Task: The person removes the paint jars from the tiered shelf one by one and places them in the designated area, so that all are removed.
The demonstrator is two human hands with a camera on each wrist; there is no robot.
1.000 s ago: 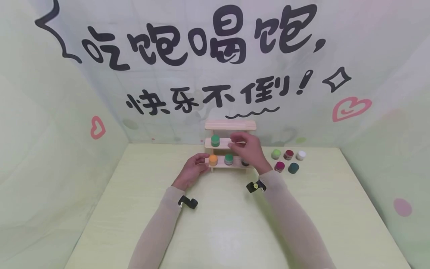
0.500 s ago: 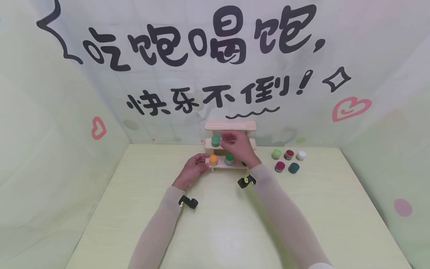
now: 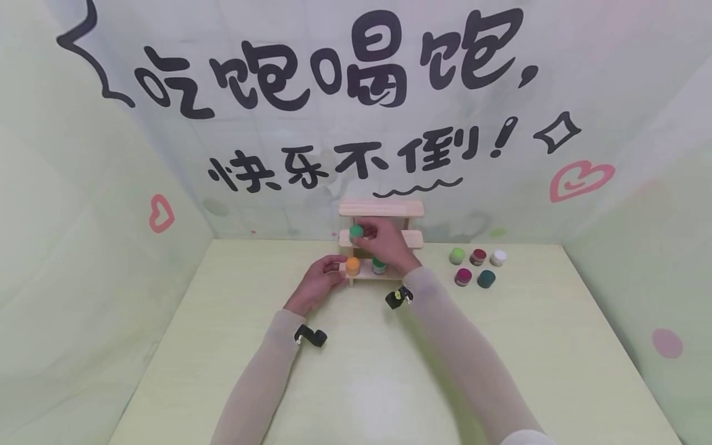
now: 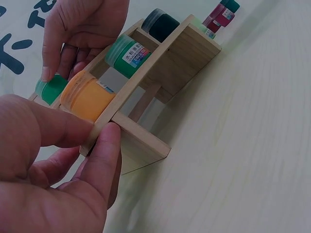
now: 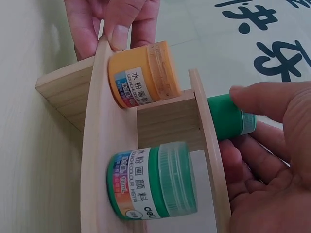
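A three-tier wooden display rack [image 3: 381, 207] stands against the back wall. On its middle tier is a green paint jar [image 5: 226, 116], pinched between the thumb and fingers of my right hand [image 3: 387, 243]. My left hand [image 3: 317, 284] pinches the left end of the lowest tier, thumb above and fingers beneath, as the left wrist view shows. Beside that thumb sits an orange paint jar [image 5: 146, 75]. Farther right on the same tier stand a second green paint jar [image 5: 150, 182] and a dark paint jar [image 4: 161, 25], the latter hidden behind my right hand in the head view.
To the right of the rack several paint jars stand on the table [image 3: 356, 371]: light green [image 3: 457, 255], dark red [image 3: 478, 257], white [image 3: 499, 258], magenta [image 3: 463, 276] and dark teal [image 3: 486, 278]. A printed cloth backdrop [image 3: 311, 136] rises behind the table.
My right hand has moved left along the middle tier and now holds the green paint jar there. The left hand has stayed at the rack's left end.
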